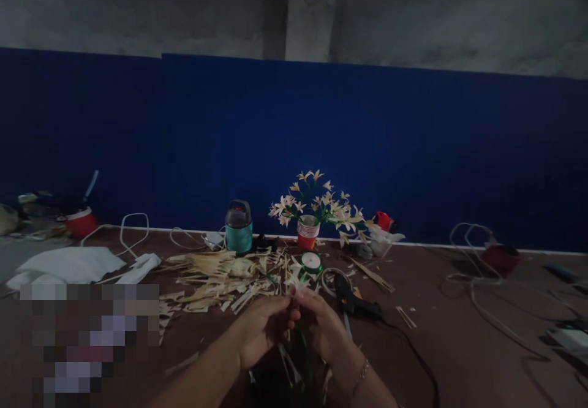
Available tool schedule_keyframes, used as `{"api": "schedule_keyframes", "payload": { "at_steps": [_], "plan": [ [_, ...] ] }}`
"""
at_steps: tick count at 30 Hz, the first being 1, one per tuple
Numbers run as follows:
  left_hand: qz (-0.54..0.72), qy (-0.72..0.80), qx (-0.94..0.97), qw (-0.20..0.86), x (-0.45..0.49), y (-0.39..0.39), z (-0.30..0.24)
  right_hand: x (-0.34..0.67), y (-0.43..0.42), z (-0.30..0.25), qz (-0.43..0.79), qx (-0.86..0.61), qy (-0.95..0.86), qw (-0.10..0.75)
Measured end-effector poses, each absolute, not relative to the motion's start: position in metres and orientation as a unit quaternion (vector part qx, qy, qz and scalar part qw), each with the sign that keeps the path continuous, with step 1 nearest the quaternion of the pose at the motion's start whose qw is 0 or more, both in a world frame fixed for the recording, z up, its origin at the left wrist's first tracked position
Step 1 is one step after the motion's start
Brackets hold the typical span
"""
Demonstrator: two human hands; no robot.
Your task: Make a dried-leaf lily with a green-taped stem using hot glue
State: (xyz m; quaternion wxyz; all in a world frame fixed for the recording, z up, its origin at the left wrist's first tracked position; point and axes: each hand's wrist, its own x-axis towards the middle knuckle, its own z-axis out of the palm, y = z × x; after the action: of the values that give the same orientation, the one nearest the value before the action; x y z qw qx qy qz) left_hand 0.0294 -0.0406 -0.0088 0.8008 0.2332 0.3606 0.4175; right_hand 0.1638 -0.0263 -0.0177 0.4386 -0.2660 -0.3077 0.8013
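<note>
My left hand (264, 328) and my right hand (321, 325) meet low in the middle of the view, fingers pinched together on a small pale straw flower (295, 282) whose green stem (305, 359) runs down between my wrists. A bracelet sits on my right wrist. Just beyond my fingers lies a pile of dried straw strips (220, 282) and a roll of green tape (312, 262). A black glue gun (351, 301) lies right of my right hand.
A red cup with finished straw flowers (312, 209) stands at the back by the blue wall, beside a teal jar (239, 227). White cloth (68, 265) lies left, cables (482, 310) trail right, and a red pot (80, 221) sits far left.
</note>
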Motion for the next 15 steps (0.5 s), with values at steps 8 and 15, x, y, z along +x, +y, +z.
{"api": "schedule_keyframes", "payload": {
  "at_steps": [8, 15],
  "plan": [
    [0.441, 0.317, 0.207, 0.813, 0.0294, -0.0421, -0.0176, 0.1633, -0.0277, -0.0145, 0.8, -0.277, -0.299, 0.439],
    [0.48, 0.332, 0.224, 0.781, 0.0294, -0.0434, -0.0157, 0.1616, -0.029, -0.0111, 0.79, -0.262, -0.311, 0.459]
  ]
}}
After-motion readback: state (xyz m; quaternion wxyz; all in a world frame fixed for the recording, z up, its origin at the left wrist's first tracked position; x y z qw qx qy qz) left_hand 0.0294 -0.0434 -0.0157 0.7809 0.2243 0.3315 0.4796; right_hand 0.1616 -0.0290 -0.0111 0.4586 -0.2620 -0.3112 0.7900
